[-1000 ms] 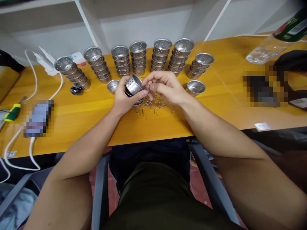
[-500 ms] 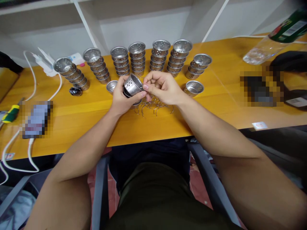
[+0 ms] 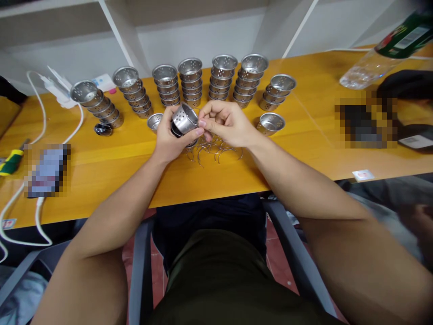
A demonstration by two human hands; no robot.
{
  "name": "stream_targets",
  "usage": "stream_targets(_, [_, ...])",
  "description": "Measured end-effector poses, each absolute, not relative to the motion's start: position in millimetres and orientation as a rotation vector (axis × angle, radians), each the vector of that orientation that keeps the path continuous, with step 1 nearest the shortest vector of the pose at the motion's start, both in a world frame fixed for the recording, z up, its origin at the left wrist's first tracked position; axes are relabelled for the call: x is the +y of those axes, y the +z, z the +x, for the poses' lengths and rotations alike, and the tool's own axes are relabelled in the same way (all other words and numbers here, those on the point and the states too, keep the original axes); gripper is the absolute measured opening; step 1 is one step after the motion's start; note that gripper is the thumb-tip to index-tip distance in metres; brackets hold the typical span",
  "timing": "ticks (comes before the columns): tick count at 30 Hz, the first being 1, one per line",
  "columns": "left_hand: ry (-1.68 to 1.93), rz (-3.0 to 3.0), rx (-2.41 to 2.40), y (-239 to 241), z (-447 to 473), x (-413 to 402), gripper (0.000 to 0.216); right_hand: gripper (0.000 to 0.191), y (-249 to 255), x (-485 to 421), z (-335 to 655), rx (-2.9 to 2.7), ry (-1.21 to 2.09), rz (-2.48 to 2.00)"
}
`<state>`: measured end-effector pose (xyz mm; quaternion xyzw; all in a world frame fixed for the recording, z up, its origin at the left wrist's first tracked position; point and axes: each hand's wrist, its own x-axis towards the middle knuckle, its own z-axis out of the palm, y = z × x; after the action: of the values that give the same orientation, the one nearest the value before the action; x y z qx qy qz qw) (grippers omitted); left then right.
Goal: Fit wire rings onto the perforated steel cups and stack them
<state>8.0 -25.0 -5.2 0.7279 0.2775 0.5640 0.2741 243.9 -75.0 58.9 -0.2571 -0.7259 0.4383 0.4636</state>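
My left hand (image 3: pixel 171 139) is wrapped round a small perforated metal cup (image 3: pixel 184 118), tilted with its rim toward my right hand. Below it, a dark round part and another metal piece show partly behind my fingers. At the cup's rim, my right hand (image 3: pixel 226 122) is closed in a pinch, thumb against fingertips, on what looks like a thin wire; the fingers hide most of it. Several loose curved wires (image 3: pixel 216 151) lie on the table beneath my right hand. One single cup (image 3: pixel 154 121) stands left of my hands and another cup (image 3: pixel 271 123) right of them.
Several stacks of perforated cups (image 3: pixel 190 83) line the back of the wooden table (image 3: pixel 111 176). To the left lie a phone (image 3: pixel 49 170) on a white cable, a screwdriver (image 3: pixel 12 161) and a small dark shiny object (image 3: pixel 103 129). A plastic bottle (image 3: pixel 367 65) lies at the right.
The view has shifted slightly, moving the table items a little leftward. Both hands keep nearly the same hold at the cup's rim. At the far right edge, a blurred part of another person has appeared.
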Motion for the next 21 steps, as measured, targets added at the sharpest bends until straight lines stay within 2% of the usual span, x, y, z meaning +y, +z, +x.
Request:
stream_targets(2, [1.525,1.957,0.761,-5,10,-23,0.099,0.072,57,-72,248,-1.82,0.934,-0.686])
stream_targets(5, [1.55,1.941,0.784,-6,13,-19,0.106,0.073,58,-71,256,-1.77,0.528,-0.814])
stream_targets(7, [1.561,1.916,0.81,-6,13,-18,0.108,0.064,61,-73,259,-1.661,0.258,-0.774])
stream_targets(9, [1.572,1.897,0.825,-6,12,-16,0.108,0.047,63,-75,259,-1.651,0.139,-0.654])
stream_targets(11, [1.593,1.897,0.825,-5,11,-15,0.11,0.032,62,-76,257,-1.829,0.165,-0.552])
stream_targets(13, [1.623,1.92,0.815,-4,10,-15,0.11,0.027,59,-75,254,-2.019,0.248,-0.507])
stream_targets(17, [1.645,1.983,0.771,-4,8,-14,0.106,0.032,53,-72,251,-2.087,0.325,-0.476])
stream_targets(21, [1.609,1.98,0.774,-3,7,-16,0.106,0.029,50,-73,250,-2.162,0.412,-0.429])
